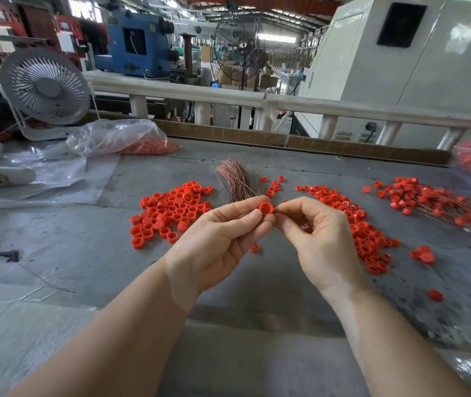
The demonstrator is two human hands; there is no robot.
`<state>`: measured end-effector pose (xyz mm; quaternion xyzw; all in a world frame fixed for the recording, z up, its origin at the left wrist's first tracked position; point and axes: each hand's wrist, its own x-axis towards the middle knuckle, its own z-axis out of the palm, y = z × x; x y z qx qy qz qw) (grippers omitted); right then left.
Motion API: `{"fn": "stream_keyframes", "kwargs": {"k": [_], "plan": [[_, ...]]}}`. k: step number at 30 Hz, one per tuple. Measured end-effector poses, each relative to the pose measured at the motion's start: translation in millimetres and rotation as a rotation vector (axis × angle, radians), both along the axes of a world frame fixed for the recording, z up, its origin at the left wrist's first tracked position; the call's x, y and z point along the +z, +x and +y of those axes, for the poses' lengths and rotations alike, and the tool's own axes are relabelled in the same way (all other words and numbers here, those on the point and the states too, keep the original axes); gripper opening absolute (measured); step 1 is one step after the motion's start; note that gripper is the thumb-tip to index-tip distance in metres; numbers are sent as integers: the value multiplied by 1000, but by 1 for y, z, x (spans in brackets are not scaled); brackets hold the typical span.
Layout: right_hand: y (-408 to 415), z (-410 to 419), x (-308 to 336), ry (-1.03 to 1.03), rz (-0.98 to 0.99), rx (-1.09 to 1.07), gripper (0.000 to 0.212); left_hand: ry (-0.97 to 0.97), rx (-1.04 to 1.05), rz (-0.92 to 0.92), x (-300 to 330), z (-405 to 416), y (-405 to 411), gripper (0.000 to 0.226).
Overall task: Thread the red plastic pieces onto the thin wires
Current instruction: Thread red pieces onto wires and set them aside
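At centre, above the table (85, 242): both hands meet round one red cap (265, 208).
Cap: bright red plastic, short and round, hollow, its open side turned toward the camera; ridged round the rim.
Left hand (220, 239): thumb and forefinger pinch the cap from its 9 o'clock side, the other fingers curled beneath.
Right hand (314, 233): fingertips pinched together just at the cap's 3 o'clock edge; a wire between them is too thin to make out.
Wire bundle (237, 179): coppery thin strands, fanned at the far end, lying at 12 o'clock from the hands.
Loose caps (168, 210): a red heap at 10 o'clock, some open side up, some closed.
Second heap (366, 230): at 3 o'clock, just beside the right hand.
Threaded caps (435, 202): at 2 o'clock, red pieces with thin wires trailing from them.
Bag (122, 137): clear plastic, at 11 o'clock, red pieces inside.
Fan (45, 87): grey, upright, far at 10 o'clock.
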<state>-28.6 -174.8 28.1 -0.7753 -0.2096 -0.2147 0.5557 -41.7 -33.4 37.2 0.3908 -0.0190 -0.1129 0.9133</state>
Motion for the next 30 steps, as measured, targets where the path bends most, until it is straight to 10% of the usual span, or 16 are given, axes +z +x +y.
{"fn": "stream_keyframes", "kwargs": {"k": [30], "plan": [[1,-1,-2,207,183,161,20,-41,-19,0,0,-1,0,23]]}}
